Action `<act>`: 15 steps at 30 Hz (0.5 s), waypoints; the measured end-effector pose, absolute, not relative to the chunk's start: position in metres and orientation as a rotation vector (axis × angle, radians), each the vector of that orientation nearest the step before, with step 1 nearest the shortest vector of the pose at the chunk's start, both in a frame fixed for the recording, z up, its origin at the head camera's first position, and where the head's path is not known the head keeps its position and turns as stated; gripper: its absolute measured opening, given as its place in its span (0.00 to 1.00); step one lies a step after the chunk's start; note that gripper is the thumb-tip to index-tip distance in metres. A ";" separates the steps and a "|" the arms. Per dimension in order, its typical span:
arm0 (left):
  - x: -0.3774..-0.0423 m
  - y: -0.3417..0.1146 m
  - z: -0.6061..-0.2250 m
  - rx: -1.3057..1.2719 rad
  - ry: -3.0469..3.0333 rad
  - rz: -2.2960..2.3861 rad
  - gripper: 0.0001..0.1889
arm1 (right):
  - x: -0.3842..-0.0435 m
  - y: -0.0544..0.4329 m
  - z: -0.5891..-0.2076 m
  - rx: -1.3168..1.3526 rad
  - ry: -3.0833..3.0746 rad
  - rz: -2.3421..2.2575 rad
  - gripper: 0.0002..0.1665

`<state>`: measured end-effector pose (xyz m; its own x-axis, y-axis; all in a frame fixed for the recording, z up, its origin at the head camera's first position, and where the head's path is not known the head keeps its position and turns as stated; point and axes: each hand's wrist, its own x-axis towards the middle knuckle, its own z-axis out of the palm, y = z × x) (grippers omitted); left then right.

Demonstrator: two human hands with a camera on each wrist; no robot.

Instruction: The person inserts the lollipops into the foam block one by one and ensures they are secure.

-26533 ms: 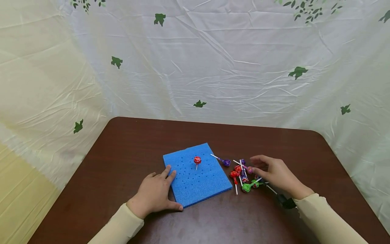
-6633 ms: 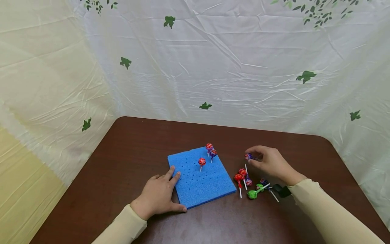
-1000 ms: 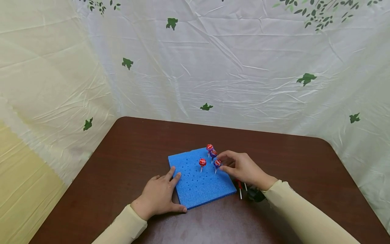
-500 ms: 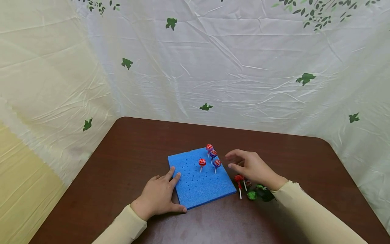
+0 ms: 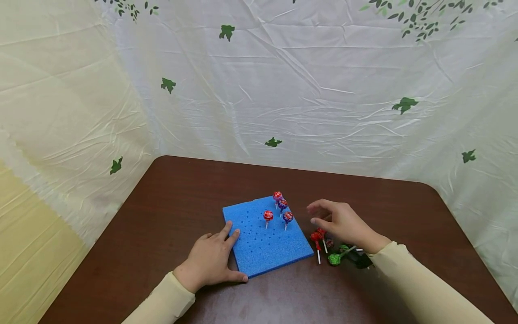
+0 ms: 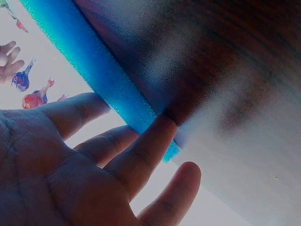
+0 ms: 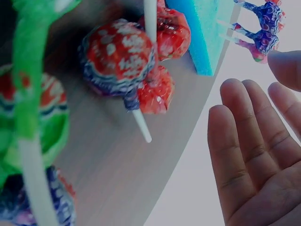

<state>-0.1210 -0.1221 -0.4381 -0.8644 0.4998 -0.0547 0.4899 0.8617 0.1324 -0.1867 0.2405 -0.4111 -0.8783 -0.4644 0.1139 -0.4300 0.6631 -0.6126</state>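
Observation:
My left hand (image 5: 210,258) rests with spread fingers along the left edge of the blue foam board (image 5: 275,254), which is dotted with small holes. In the board several lollipops stand upright on their sticks: a red one (image 5: 268,216) near the middle, and a blue-purple one (image 5: 287,217), a second blue-purple one (image 5: 283,204) and a red-and-purple one (image 5: 277,196) towards the right edge. To the right, my right hand (image 5: 344,222) hangs in the air with nothing in its relaxed fingers. Below it lie loose lollipops, among them red (image 5: 315,237), green (image 5: 334,259) and dark-wrapped (image 7: 117,59) ones.
The brown table (image 5: 202,180) has rounded far corners. A pale curtain (image 5: 323,112) with green leaf prints hangs behind it. A dark wrist strap piece (image 5: 360,258) sits under the right wrist, partly covering loose lollipops.
Since 26.5 seconds ago, more lollipops have come to stand in the board beside the red one. Within the last second my right hand let go of the nearest blue-purple lollipop and drew away right.

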 end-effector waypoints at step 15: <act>-0.122 -0.122 -0.441 0.779 2.948 0.156 0.60 | -0.184 0.249 -0.417 -0.756 2.811 -0.975 0.20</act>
<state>-0.1221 -0.1222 -0.4411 -0.8662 0.4961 -0.0595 0.4870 0.8649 0.1213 -0.1835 0.2490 -0.4172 -0.8763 -0.4730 0.0910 -0.4277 0.6773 -0.5986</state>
